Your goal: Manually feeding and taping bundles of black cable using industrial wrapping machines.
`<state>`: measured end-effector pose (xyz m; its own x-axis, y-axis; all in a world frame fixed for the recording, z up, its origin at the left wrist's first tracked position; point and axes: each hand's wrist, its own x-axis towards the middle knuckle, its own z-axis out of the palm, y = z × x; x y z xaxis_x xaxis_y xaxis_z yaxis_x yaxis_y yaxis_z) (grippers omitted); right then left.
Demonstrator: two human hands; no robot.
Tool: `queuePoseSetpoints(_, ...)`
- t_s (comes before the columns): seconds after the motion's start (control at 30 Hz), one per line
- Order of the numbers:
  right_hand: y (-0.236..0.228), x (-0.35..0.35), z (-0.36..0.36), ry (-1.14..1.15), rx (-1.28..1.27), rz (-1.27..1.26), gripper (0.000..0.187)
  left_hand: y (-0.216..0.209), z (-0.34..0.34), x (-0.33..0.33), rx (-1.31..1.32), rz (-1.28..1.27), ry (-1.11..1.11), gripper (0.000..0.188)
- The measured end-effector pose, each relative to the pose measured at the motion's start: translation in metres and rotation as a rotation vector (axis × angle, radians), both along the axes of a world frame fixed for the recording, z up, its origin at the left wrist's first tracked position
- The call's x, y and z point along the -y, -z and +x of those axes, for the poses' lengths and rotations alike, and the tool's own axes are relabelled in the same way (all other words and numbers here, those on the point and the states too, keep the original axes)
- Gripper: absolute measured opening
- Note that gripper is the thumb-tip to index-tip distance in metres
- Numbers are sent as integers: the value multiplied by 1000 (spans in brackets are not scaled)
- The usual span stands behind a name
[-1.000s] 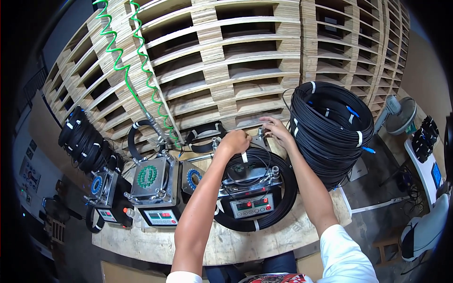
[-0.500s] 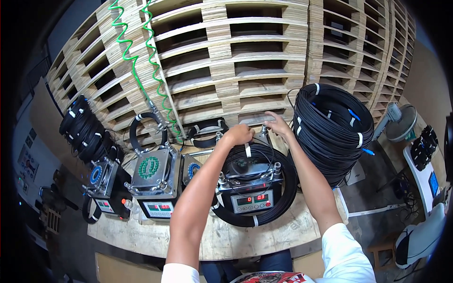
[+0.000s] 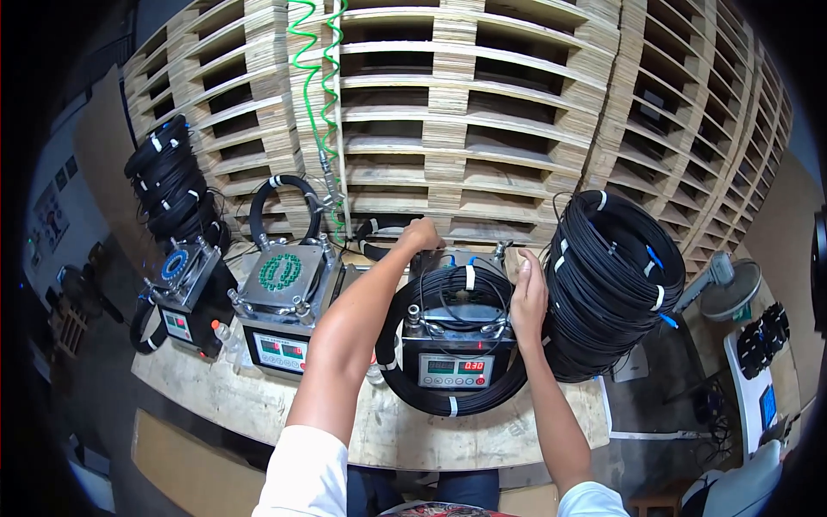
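Note:
A coil of black cable (image 3: 452,404) with white ties hangs upright around the front of a bench machine (image 3: 409,353) with a lit red display. Behind the coil's upper edge, two blue connectors (image 3: 472,261) show on the machine's top. My left hand (image 3: 421,234) is curled at the far left corner post of this machine; its fingertips are hidden, so what it grips cannot be made out. My right hand (image 3: 529,297) stands beside the coil's right side, fingers stretched upward, between the coil and a tall stack of cable coils (image 3: 594,310).
Two similar machines, one with a green ring (image 3: 280,273) and one with a blue ring (image 3: 175,264), stand to the left. A small bottle with an orange cap (image 3: 222,334) sits between them. Wooden pallets (image 3: 448,129) rise behind the bench (image 3: 345,422); green coiled hoses (image 3: 310,77) hang there.
My right hand has come down from the machine's far right post to the coil's right side. My left hand remains around the far left corner. The whole view has shifted.

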<state>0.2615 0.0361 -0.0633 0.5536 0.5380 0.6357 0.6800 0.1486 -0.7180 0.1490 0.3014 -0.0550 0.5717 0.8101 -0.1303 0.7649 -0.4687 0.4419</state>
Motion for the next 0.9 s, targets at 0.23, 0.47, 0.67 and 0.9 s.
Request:
queuePoseSetpoints(0.23,2,-3,-4,-8,-2,-13,35,20,-44,-27,546,-494,-357,20)
queuePoseSetpoints(0.47,6,-5,4,13,-22,-54,34,59,-53,-12,1144,-712,-450,17)
queuePoseSetpoints(0.67,9,-7,1,20,-43,-53,32,80,-52,0,1529,-868,-434,30)
queuePoseSetpoints(0.9,10,-3,2,55,-54,-33,31,82,-49,7,1360,-680,-454,21)
